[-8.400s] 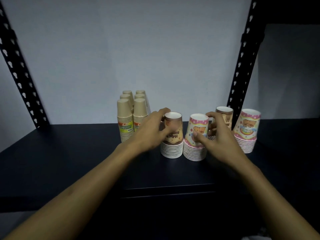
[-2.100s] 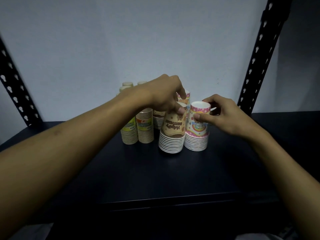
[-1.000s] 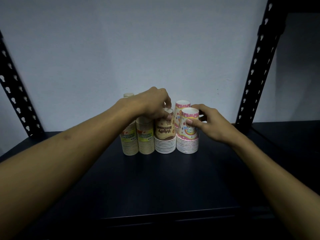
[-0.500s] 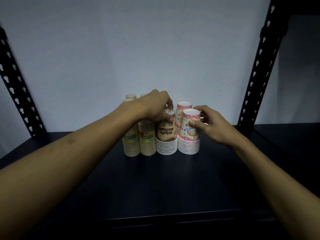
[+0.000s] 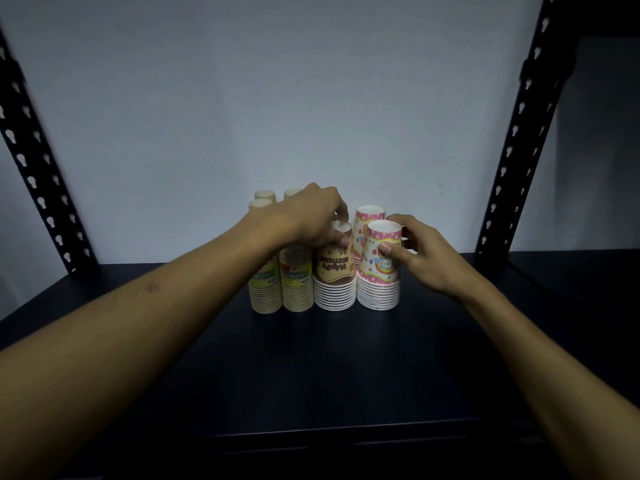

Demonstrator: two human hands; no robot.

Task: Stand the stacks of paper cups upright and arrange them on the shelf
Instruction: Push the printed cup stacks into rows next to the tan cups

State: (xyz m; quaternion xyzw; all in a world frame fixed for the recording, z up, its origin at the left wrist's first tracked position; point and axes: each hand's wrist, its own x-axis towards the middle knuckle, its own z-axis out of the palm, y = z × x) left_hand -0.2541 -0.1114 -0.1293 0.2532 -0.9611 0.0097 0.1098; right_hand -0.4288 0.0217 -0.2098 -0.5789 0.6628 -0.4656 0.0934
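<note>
Head view: we look down at a dark shelf (image 5: 329,368) where the paper cup stacks stand upside down in a tight cluster near the back wall (image 5: 277,98). Our left hand (image 5: 308,216) reaches over the group, and its fingers and thumb curl around the top of the brown stack (image 5: 335,275), pinching it near the upper rim. Our right hand (image 5: 426,252) grips the front pink stack (image 5: 379,271), with the thumb pressed on its near face and the fingers wrapped round the far side. Just behind that one, touching it, stands a second pink stack (image 5: 367,220). To the left of the brown stack sit two plain tan stacks (image 5: 280,289) with yellow-green labels, side by side and touching, and more tan stacks (image 5: 263,199) show behind them, partly hidden by our left wrist. All the stacks we can see stand upright. Black perforated uprights (image 5: 512,150) frame the shelf on both sides.
</note>
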